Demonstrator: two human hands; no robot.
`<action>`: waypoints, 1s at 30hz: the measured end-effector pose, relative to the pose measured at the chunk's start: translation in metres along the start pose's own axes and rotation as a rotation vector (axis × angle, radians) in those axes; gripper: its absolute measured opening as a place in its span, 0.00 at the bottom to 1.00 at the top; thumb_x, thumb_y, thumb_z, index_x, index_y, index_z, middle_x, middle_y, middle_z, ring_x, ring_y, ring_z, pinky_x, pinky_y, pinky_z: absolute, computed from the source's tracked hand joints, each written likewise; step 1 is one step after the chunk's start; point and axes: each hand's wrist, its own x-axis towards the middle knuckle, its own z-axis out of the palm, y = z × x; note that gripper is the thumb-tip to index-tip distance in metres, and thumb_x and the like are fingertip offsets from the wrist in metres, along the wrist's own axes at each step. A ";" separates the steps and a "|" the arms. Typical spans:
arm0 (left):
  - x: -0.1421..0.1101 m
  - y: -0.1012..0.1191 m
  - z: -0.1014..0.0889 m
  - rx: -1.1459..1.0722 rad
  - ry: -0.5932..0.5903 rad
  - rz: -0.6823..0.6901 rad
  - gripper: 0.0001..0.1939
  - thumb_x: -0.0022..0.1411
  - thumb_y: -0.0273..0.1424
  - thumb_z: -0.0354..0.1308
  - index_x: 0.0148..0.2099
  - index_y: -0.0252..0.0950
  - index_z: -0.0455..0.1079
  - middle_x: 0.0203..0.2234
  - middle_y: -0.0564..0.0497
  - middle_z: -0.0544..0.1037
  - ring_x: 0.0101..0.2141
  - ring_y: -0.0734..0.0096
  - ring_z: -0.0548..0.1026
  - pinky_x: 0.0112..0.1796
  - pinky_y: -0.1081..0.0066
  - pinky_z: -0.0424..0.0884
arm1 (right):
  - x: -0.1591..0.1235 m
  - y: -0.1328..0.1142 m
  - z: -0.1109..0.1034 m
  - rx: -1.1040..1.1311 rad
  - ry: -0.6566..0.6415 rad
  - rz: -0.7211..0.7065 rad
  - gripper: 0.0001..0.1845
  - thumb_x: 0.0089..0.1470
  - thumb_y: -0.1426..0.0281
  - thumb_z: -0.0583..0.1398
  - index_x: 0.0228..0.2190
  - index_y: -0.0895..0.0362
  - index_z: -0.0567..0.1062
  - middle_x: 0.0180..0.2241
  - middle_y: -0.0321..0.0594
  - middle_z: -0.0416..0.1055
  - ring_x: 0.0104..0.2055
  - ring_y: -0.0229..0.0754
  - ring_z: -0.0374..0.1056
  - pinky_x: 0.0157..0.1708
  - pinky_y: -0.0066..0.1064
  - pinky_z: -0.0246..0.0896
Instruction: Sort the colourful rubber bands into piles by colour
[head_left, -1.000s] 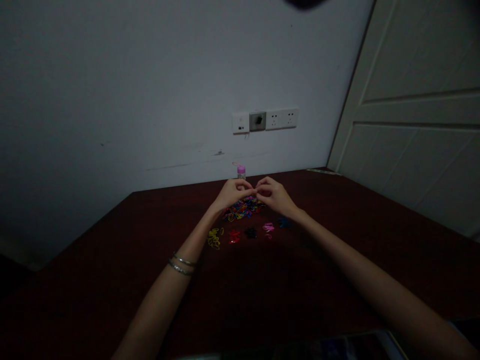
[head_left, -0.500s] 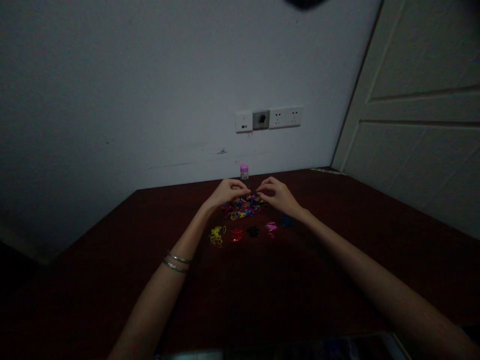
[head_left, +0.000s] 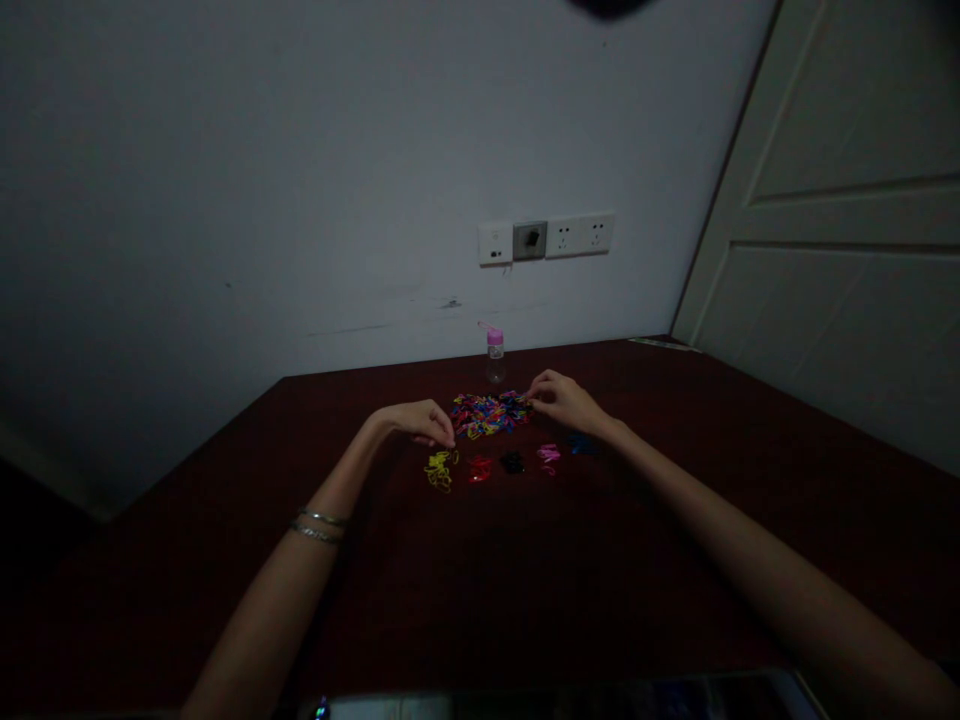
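Observation:
A mixed heap of small coloured bands (head_left: 487, 412) lies on the dark red table (head_left: 480, 580). In front of it sit small sorted piles: yellow (head_left: 439, 469), red (head_left: 478, 468), black (head_left: 512, 462), pink (head_left: 548, 456) and blue (head_left: 581, 443). My left hand (head_left: 417, 420) hovers just above the yellow pile with its fingertips pinched downward; what they hold is too small to make out. My right hand (head_left: 564, 400) reaches into the right edge of the mixed heap, fingers curled and pinching at the bands.
A small clear bottle with a pink cap (head_left: 494, 354) stands behind the heap near the wall. Wall sockets (head_left: 545, 239) are above it. A white door (head_left: 847, 250) stands at the right. Bracelets (head_left: 318, 526) circle my left wrist.
My hands, first joined above the heap, have parted. The left one dropped down and left to the yellow pile; the right one lowered onto the heap's right edge.

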 end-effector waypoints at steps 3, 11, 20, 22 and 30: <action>0.001 -0.005 0.001 -0.020 -0.064 -0.039 0.09 0.36 0.33 0.66 0.25 0.36 0.76 0.12 0.51 0.70 0.13 0.79 0.60 0.14 0.76 0.50 | 0.000 0.003 0.003 -0.008 -0.025 -0.002 0.07 0.48 0.70 0.58 0.31 0.54 0.76 0.39 0.40 0.67 0.37 0.38 0.65 0.36 0.29 0.61; 0.012 -0.023 0.000 -0.190 0.226 0.077 0.14 0.41 0.37 0.64 0.30 0.32 0.75 0.12 0.55 0.65 0.13 0.81 0.58 0.14 0.77 0.48 | -0.002 -0.007 0.013 0.002 -0.101 -0.079 0.10 0.50 0.69 0.57 0.35 0.54 0.76 0.39 0.41 0.66 0.38 0.38 0.65 0.38 0.30 0.60; 0.057 -0.059 0.005 -0.472 0.986 0.187 0.17 0.44 0.42 0.60 0.26 0.32 0.68 0.10 0.60 0.57 0.11 0.84 0.52 0.15 0.78 0.45 | 0.013 -0.036 0.028 -0.131 -0.226 -0.226 0.13 0.53 0.69 0.55 0.41 0.50 0.74 0.40 0.40 0.65 0.40 0.40 0.64 0.36 0.29 0.58; 0.065 -0.061 0.009 -0.474 1.064 0.206 0.17 0.45 0.43 0.59 0.25 0.32 0.68 0.09 0.60 0.57 0.12 0.84 0.52 0.15 0.78 0.45 | 0.016 -0.040 0.033 -0.170 -0.242 -0.256 0.14 0.53 0.69 0.55 0.41 0.51 0.74 0.39 0.41 0.65 0.40 0.40 0.63 0.36 0.29 0.57; 0.069 -0.062 0.015 -0.417 1.046 0.226 0.17 0.45 0.42 0.59 0.24 0.31 0.70 0.09 0.60 0.57 0.13 0.83 0.52 0.17 0.77 0.46 | 0.022 -0.045 0.042 -0.262 -0.264 -0.300 0.12 0.52 0.69 0.56 0.40 0.52 0.74 0.39 0.42 0.65 0.39 0.41 0.63 0.35 0.29 0.56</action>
